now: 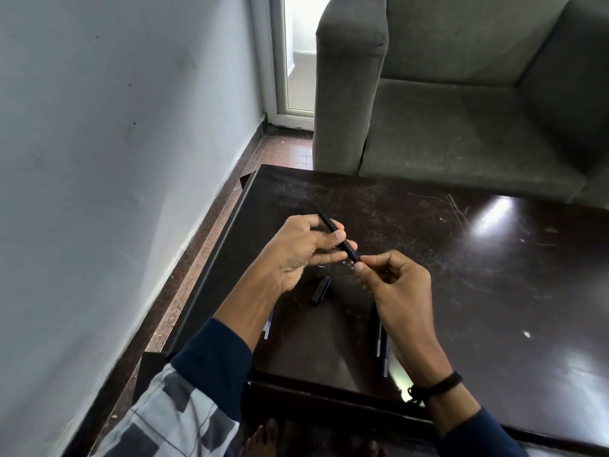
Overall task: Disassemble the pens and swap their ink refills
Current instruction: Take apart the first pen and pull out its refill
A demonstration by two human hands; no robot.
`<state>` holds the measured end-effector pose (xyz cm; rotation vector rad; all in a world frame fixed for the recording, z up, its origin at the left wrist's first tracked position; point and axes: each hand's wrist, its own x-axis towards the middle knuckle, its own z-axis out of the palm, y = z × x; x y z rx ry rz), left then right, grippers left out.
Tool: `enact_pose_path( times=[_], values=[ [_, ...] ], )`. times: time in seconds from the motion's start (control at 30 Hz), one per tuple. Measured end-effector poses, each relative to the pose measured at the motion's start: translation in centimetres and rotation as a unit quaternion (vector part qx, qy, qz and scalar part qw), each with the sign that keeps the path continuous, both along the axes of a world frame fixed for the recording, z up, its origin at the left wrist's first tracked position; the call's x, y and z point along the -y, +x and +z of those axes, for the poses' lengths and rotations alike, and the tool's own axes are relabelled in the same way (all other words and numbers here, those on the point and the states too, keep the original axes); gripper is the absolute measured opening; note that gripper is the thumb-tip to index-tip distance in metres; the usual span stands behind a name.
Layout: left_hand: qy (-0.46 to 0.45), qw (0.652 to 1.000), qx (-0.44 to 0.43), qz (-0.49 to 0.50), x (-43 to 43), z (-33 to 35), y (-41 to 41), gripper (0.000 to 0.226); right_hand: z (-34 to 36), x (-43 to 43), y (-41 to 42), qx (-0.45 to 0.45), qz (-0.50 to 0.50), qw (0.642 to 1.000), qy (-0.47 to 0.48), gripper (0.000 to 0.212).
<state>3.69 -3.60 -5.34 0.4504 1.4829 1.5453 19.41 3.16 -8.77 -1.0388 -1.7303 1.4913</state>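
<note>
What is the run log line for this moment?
left hand: holds pen | right hand: pinches its near end | cap: lies on table | other pens: on table by right wrist

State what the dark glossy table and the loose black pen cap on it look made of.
The dark glossy table: probably lacquered wood or laminate, given mirror-like glare and fine scratches. The loose black pen cap: likely moulded plastic, with dull sheen.
</note>
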Motion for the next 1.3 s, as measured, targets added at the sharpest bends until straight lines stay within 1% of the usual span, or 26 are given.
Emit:
enact_pose_path(
  times=[0.1, 0.17, 0.27, 0.4, 0.5, 0.6, 0.7, 0.87, 0.97, 1.1, 1.17, 1.3],
  values=[
    [-0.002, 1.000, 0.006, 0.001, -0.01, 0.02, -0.07, 0.021, -0.06, -0.05, -0.02, -0.007, 0.003, 1.000, 0.006, 0.010],
    [0.002, 1.000, 0.015, 0.004, 0.04, 0.12, -0.17, 0.021, 0.06, -0.07, -0.04, -0.022, 0.009, 1.000, -0.009, 0.002],
    [0.006, 1.000, 0.020, 0.008, 0.10, 0.19, -0.25, 0.019, 0.06, -0.05, -0.16, -0.027, 0.007, 0.999, -0.029, 0.009],
    [0.005, 1.000, 0.022, 0.005, 0.06, 0.13, -0.11, 0.020, -0.07, -0.05, -0.01, -0.017, 0.006, 1.000, -0.006, 0.004],
    [0.001, 1.000, 0.017, 0.001, 0.03, 0.04, -0.14, 0.019, -0.06, -0.11, 0.08, -0.010, 0.010, 1.000, 0.011, 0.007],
    [0.005, 1.000, 0.020, 0.005, 0.05, 0.00, -0.27, 0.018, -0.07, -0.05, -0.01, -0.025, 0.009, 1.000, -0.006, 0.003],
    [0.007, 1.000, 0.022, 0.009, 0.05, 0.00, -0.27, 0.019, -0.07, -0.06, -0.12, -0.027, 0.002, 0.999, -0.024, 0.007],
    [0.002, 1.000, 0.014, 0.000, -0.04, -0.14, -0.13, 0.016, -0.34, -0.11, -0.01, -0.002, 0.002, 1.000, 0.014, 0.009],
    [0.001, 1.000, 0.015, -0.001, -0.01, -0.17, -0.17, 0.016, -0.44, -0.12, 0.05, -0.003, 0.003, 1.000, 0.021, 0.010],
    [0.005, 1.000, 0.018, 0.008, 0.07, -0.08, -0.34, 0.018, -0.28, -0.07, -0.03, -0.026, -0.002, 1.000, -0.007, 0.002],
    [0.004, 1.000, 0.016, 0.013, 0.09, -0.08, -0.34, 0.021, -0.32, -0.14, -0.09, -0.020, 0.000, 1.000, -0.014, 0.006],
    [-0.001, 1.000, 0.010, 0.012, -0.02, -0.14, -0.15, 0.022, -0.56, -0.32, -0.14, 0.003, -0.006, 1.000, 0.021, 0.009]
  ],
)
